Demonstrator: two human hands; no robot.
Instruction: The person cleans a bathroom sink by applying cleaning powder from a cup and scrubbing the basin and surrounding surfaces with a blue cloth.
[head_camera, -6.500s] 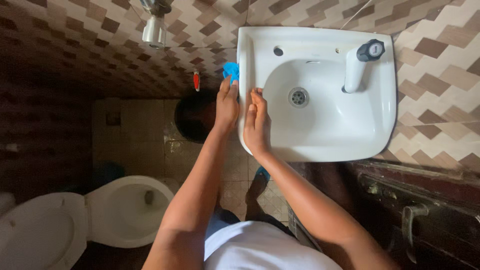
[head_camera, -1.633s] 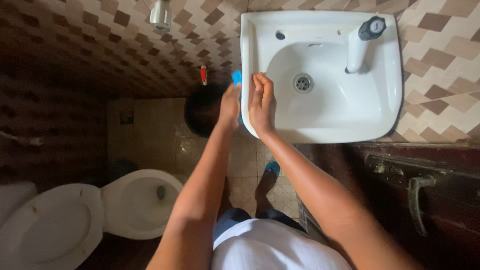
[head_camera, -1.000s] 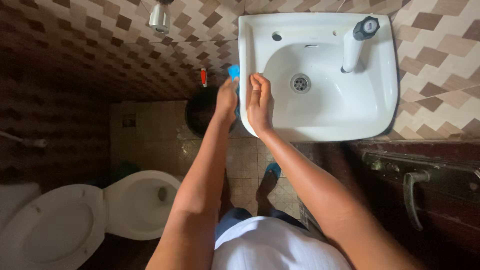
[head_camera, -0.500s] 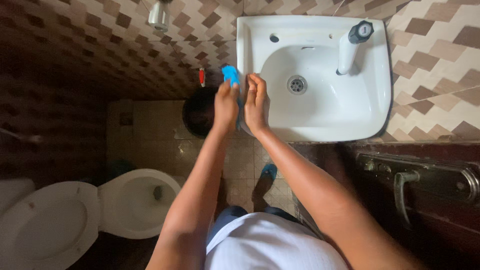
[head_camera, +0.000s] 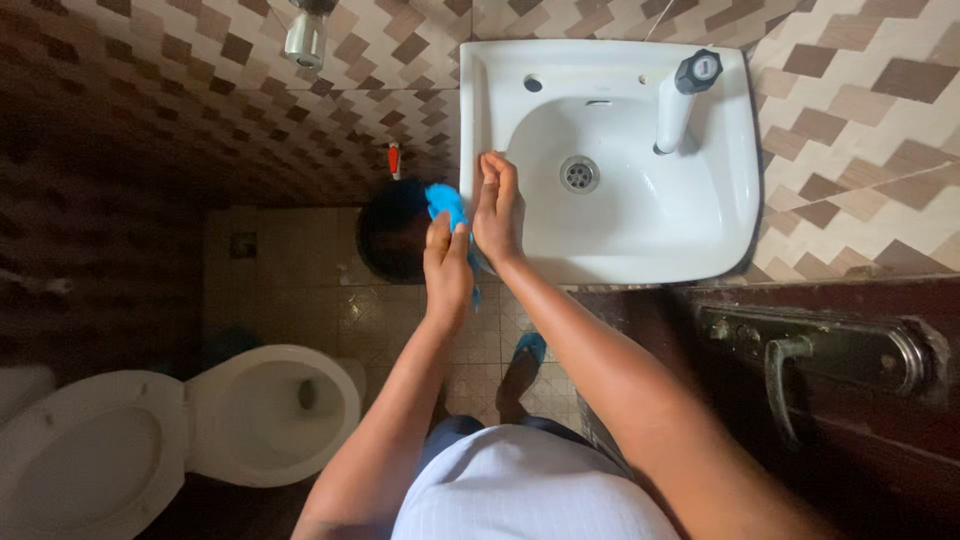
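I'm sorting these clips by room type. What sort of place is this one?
A small tiled bathroom, most likely in a home. A white wall-mounted washbasin with a tap sits beside a white toilet, and patterned brown tiles cover the wall. The left hand holds a blue cloth at the basin's edge.

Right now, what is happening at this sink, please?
A person stands at a white sink on a tiled wall. The left hand holds a blue cloth against the sink's outer side. The right hand rests on the rim, fingers flat. The tap shows no running water. A toilet stands to the left.
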